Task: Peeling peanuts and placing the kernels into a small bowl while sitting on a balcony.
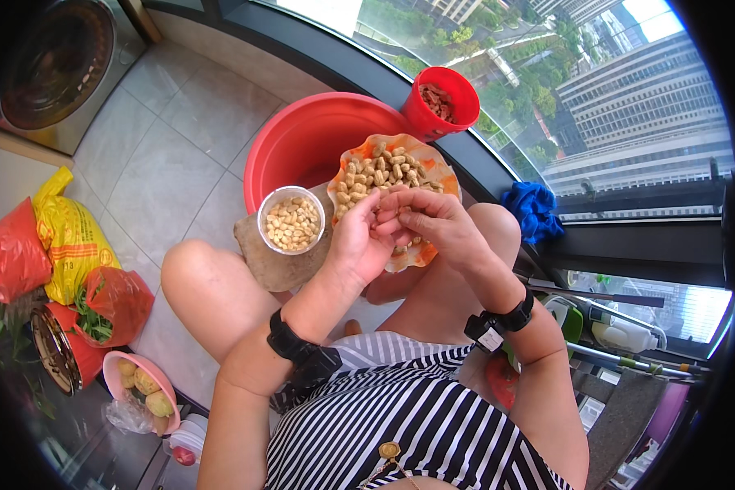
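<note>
My left hand (364, 236) and my right hand (438, 220) meet over the near side of a wavy-edged orange and white plate (441, 168). Their fingers come together around something small, perhaps a peanut; the fingers largely hide it. Unshelled peanuts (380, 171) are heaped on the plate. Left of my hands, a clear round tub (294, 219) of shelled peanuts rests on a worn wooden board or stool top (275, 269). Behind them stands a large red plastic basin (324, 116). A smaller red bucket (413, 113) holding reddish-brown bits, perhaps peanut skins or shells, is beside the window.
A blue cloth (531, 211) lies by the window frame at right. On the left are a yellow plastic bag (76, 239), red bags (15, 257) and a pink bowl (159, 373) of round produce. Mop or broom poles (625, 361) lie at right. My bare knees flank the board and plate.
</note>
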A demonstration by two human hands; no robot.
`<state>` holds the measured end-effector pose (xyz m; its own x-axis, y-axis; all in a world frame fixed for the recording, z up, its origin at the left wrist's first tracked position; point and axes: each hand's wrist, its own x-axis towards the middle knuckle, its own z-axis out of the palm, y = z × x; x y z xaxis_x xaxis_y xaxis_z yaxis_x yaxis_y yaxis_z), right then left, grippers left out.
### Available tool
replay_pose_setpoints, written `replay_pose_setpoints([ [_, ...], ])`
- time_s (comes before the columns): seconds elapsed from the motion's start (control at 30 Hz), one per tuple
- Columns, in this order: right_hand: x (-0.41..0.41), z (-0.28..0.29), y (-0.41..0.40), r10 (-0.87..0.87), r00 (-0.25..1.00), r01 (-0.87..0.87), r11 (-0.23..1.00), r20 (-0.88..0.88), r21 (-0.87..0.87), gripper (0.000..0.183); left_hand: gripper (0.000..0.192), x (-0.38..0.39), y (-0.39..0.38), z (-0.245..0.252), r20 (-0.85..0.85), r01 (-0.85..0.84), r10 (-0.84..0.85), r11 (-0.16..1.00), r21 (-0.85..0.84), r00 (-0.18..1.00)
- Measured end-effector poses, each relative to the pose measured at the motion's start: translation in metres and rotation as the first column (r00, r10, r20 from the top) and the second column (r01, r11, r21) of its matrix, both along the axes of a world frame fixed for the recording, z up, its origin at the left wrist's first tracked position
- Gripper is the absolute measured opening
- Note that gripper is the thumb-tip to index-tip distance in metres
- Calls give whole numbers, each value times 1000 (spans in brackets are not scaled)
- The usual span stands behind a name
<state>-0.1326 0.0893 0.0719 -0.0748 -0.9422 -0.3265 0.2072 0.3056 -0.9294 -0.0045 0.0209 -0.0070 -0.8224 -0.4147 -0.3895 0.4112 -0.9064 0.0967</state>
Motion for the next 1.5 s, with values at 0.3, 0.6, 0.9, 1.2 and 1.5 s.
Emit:
replay_pose_setpoints([
  [0.3,-2,-3,2,23,995,-22,1000,-97,16,20,35,2,0,9,-48,-15,19,997,73,999],
  [0.6,-1,1,-1,-172,950,140,981,262,137,22,34,-4,1,13,23,-42,40,997,71,999],
  [0.9,-3,0,2,-137,964,108,985,227,134,25,34,-1,1,11,-91,-18,24,998,62,996],
  [1.2,0,1,0,-171,953,130,976,249,172,23,34,0,1,8,-93,-10,18,996,94,996],
  [1.5,-2,-10,-1,-150,973,118,976,175,180,21,37,1,0,10,-133,-1,6,999,39,991],
])
